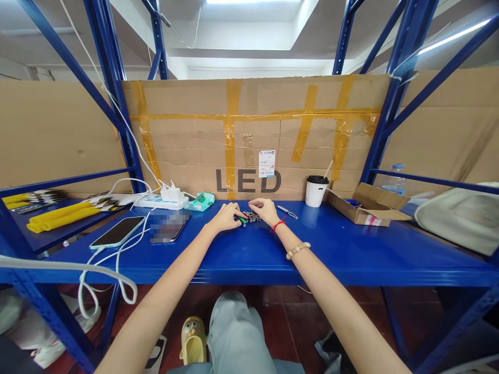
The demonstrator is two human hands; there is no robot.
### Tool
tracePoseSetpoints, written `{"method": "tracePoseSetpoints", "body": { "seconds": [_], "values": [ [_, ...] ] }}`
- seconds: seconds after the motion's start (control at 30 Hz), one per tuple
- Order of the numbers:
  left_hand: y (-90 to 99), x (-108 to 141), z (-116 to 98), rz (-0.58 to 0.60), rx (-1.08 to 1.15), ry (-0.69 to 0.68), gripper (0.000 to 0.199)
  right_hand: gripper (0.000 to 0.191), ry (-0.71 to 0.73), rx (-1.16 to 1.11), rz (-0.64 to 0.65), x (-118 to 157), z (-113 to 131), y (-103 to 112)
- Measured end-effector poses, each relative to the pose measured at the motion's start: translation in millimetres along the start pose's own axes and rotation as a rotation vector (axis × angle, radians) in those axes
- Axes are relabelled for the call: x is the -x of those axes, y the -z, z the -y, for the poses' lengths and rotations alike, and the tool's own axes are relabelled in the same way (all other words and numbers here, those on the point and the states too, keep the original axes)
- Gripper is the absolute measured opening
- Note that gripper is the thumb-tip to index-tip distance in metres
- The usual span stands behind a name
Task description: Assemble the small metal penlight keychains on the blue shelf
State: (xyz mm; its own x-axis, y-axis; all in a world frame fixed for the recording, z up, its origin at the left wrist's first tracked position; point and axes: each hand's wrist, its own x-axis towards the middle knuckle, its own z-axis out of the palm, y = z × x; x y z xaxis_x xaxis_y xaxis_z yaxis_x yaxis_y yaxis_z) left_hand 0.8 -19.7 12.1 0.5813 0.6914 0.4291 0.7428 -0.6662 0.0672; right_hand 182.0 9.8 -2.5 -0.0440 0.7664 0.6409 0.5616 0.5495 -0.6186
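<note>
My left hand [226,217] is closed, its fingertips pressed on small green pieces [241,221] at the back middle of the blue shelf. Their exact kind is too small to tell. Close beside it, my right hand [265,211] pinches with thumb and forefinger; whatever may be between the fingertips is hidden. A little heap of small shiny metal pieces [254,216] lies between the two hands, partly covered by them. Just right of my right hand rests a small tool with two metal prongs [287,212].
A paper cup [315,192] with a black lid stands at right, beside an open cardboard box [368,205]. Leftward are a phone [118,232], a blurred dark device [170,227], a green packet [201,201], a power strip [161,200] and trailing white cables. Taped cardboard [187,150] closes the back.
</note>
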Motion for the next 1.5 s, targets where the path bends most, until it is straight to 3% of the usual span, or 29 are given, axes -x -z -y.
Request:
{"method": "tracePoseSetpoints", "body": {
  "seconds": [0.63, 0.9, 1.03, 1.17, 1.33, 1.43, 1.5],
  "values": [
    [-3.5, 0.0, 0.9, 0.074, 0.028, 0.007, 0.025, 0.012, 0.012, 0.099, 0.087, 2.5, 0.8, -0.2],
    [-7.4, -0.6, 0.3, 0.047, 0.113, 0.030, 0.015, 0.013, -0.021, 0.123, 0.117, 5.0, 6.9, 3.1],
    [-13.1, -1.3, 7.6, 0.041, 0.229, 0.068, 0.035, 0.013, -0.138, 0.259, 0.105, 6.9, 5.6, 10.0],
    [-17.0, -3.1, 12.5, 0.069, 0.289, 0.129, 0.031, 0.022, -0.283, 0.445, 0.002, 6.9, -2.5, 19.1],
    [-13.3, -3.3, 9.7, 0.023, 0.084, 0.122, 0.033, 0.035, -0.442, 0.633, -0.079, 8.2, -11.0, 26.0],
    [-8.0, -1.2, 6.0, -0.031, -0.086, 0.215, 0.042, 0.040, -0.559, 0.704, -0.054, 8.1, -15.9, 26.1],
    [-6.0, -0.3, 4.1, -0.004, -0.127, 0.283, 0.047, 0.040, -0.617, 0.732, -0.029, 7.4, -18.9, 25.5]
  ]
}}
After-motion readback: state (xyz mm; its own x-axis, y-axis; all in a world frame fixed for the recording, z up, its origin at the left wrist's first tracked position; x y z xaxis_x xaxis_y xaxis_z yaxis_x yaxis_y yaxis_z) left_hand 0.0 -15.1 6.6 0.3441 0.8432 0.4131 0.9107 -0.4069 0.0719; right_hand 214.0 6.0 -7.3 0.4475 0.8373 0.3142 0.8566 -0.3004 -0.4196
